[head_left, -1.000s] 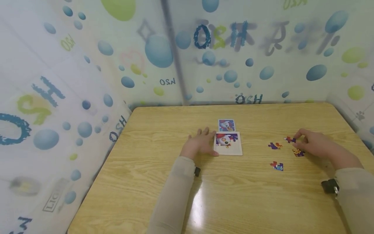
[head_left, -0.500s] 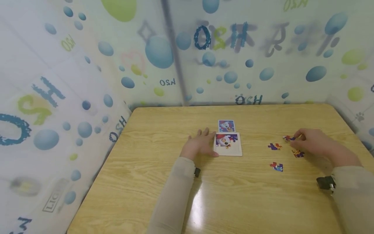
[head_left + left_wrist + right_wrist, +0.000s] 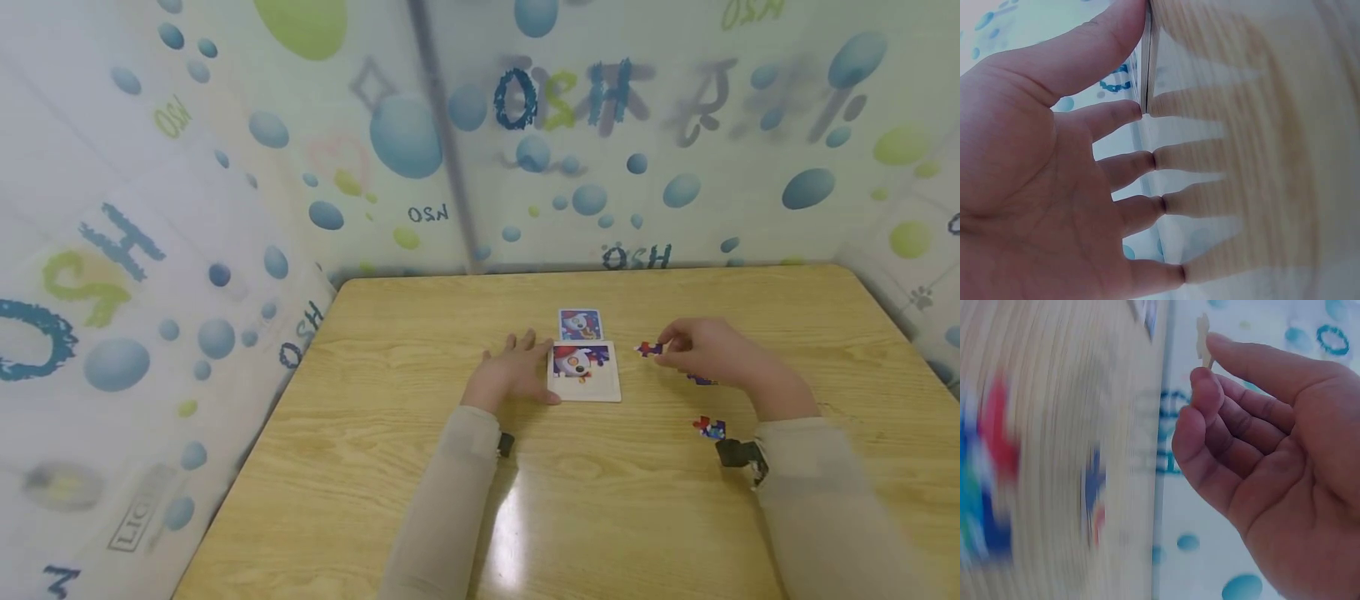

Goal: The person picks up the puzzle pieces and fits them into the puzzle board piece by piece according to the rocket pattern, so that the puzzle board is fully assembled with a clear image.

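My right hand [image 3: 716,354] pinches a jigsaw piece [image 3: 648,350] between thumb and fingertips, held just right of the puzzle board. In the right wrist view the pale edge of this jigsaw piece [image 3: 1202,337] shows above the table. The puzzle board [image 3: 596,389] is a white-bordered tray with its upper part filled by a cartoon picture and its lower part bare. Along the board's left edge rests my left hand [image 3: 510,373], fingers spread and straight. The left wrist view shows thumb and index finger at the edge of the board [image 3: 1147,69].
A small picture card [image 3: 581,324] lies directly behind the board. Right of the board are a red-and-blue jigsaw piece [image 3: 709,427] and a purple jigsaw piece [image 3: 702,380], partly covered by my right hand. A patterned wall [image 3: 525,225] stands along the table's [image 3: 375,450] back.
My right hand has lifted a jigsaw piece from the group at the right and carried it left toward the board. The left hand has stayed at the board's edge.
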A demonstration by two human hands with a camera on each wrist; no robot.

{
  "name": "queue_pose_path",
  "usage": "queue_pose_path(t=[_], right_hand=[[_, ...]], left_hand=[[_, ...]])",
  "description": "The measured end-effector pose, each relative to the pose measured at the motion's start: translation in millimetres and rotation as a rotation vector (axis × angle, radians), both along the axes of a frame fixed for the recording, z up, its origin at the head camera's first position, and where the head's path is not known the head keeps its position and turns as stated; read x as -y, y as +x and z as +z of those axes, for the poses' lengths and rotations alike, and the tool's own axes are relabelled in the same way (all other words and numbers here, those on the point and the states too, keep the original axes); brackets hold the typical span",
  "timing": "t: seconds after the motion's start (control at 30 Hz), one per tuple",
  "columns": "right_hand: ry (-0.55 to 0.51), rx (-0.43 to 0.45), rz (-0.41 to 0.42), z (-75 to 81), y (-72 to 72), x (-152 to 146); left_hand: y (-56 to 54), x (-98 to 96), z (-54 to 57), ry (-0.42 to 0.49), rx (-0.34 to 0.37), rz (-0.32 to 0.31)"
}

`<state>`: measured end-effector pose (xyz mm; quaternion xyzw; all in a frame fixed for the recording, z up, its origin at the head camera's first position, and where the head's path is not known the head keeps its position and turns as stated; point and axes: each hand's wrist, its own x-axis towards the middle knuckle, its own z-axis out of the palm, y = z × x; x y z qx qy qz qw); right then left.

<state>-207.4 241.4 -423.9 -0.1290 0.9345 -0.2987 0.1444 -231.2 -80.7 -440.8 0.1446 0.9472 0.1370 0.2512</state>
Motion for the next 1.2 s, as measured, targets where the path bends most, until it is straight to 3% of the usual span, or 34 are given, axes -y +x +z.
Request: queue_pose_path(t=[0.2, 0.4, 1.2], right_hand=[[-0.071, 0.041, 0.012, -5.1, -2.1, 37], [-0.058, 0.029, 0.018, -15.3, -6.7, 60], [0.017, 0.024, 0.022, -30.3, -17.5, 77]], left_hand=[[1.0, 0.0, 1.6, -0.015, -0.006, -0.008], [0.0, -0.9, 0.1, -0.028, -0.012, -0.002], [-3.1, -0.2, -3.7, -0.037, -0.016, -0.015]])
